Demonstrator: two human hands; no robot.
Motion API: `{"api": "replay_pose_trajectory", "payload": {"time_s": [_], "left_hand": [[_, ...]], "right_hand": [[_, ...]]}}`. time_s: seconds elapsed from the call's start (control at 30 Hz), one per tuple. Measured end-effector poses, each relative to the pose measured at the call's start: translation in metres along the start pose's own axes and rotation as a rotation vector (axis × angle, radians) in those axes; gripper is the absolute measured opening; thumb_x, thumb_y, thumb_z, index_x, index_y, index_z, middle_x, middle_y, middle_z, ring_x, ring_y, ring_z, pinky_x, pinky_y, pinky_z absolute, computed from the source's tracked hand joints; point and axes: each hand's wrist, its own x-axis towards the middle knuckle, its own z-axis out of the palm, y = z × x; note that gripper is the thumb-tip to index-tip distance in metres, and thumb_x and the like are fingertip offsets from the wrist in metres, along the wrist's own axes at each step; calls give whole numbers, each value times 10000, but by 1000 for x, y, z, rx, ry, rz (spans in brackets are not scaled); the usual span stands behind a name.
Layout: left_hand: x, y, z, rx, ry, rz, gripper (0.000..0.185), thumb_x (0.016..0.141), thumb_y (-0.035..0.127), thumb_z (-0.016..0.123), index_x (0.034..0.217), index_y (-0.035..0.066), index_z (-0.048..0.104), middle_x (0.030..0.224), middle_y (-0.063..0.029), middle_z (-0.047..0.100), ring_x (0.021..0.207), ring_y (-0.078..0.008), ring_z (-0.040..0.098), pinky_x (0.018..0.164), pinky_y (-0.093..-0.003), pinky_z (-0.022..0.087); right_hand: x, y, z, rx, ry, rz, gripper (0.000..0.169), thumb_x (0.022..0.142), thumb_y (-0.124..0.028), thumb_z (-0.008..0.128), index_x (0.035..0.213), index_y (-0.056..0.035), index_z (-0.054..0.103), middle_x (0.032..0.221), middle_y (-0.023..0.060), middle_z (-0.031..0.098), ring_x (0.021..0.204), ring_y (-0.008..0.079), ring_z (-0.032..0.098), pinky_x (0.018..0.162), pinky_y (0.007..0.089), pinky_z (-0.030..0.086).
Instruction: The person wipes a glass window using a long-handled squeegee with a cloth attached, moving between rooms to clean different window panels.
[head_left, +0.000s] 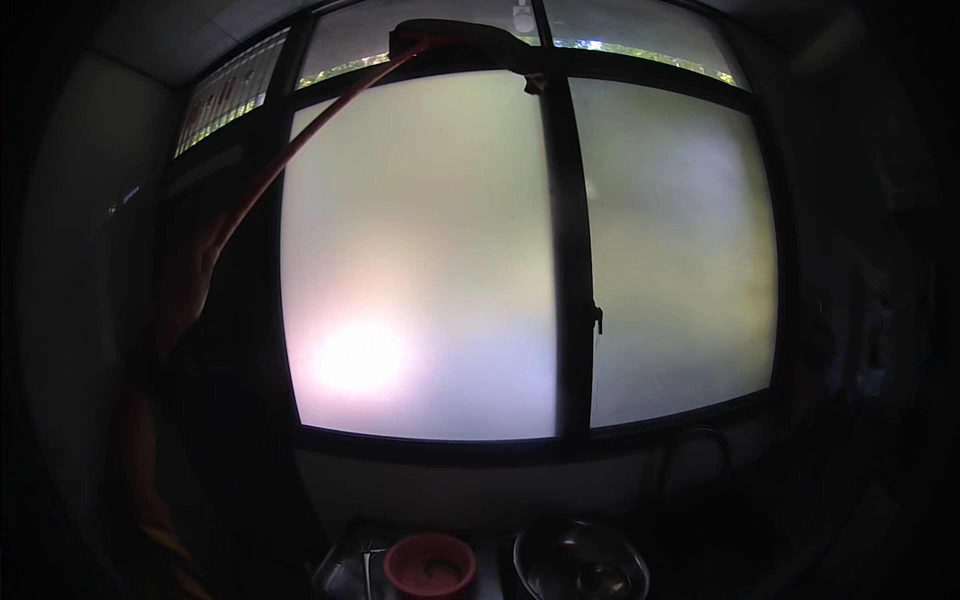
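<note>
My left hand (196, 270) is at the left, wrapped around the lower part of a long red handle (315, 124). The handle slants up to a wide dark head (457, 39), probably of a broom or mop. That head lies over the window's upper crossbar, in front of the top panes. A dark piece (534, 81) hangs at its right end. Below it are a left frosted pane (420, 247) with a bright glare and a right frosted pane (675, 247), parted by a dark upright (570, 262). My right hand is out of view.
A small latch (598, 318) juts from the upright. Low in front are a red plastic basin (430, 538) with something dark inside and a shiny metal bowl (581, 526). A pale thin-handled utensil (367, 570) lies beside the basin. The room's sides are very dark.
</note>
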Motion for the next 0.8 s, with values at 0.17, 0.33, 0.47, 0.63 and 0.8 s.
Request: {"api": "replay_pose_trajectory", "payload": {"time_s": [0.17,0.33,0.47,0.63,0.8], "left_hand": [[-10,48,30,213,-239,-340,394,959,207,395,1331,78,378,1129,-141,569,923,-232,604,745,-319,506],[82,-13,161,93,226,153,377,933,157,416,1298,69,396,929,-190,617,745,-281,630,633,-359,527],[230,25,190,154,118,-88,385,898,205,388,1267,98,425,905,-184,636,797,-331,638,662,-442,521],[309,76,171,216,94,-108,345,885,246,384,1183,138,523,973,-145,643,883,-328,627,758,-455,501],[291,8,174,273,178,-2,374,862,125,409,1231,95,469,891,-173,638,786,-321,635,666,-447,509]], "right_hand": [[8,4,-9,-4,-1,10,298,804,-181,565,1053,-17,565,811,128,631,750,254,617,678,359,484],[20,5,-16,-23,33,36,302,808,-185,563,1059,-18,563,818,128,632,758,254,616,685,359,484],[32,5,-12,-12,93,81,305,811,-189,562,1063,-18,561,823,127,632,764,253,616,690,358,483],[43,9,-12,14,109,123,308,814,-194,560,1069,-19,558,830,127,632,772,252,615,696,358,483],[57,12,-7,38,90,123,312,818,-198,558,1074,-20,556,837,126,632,780,252,614,703,358,482]]}}
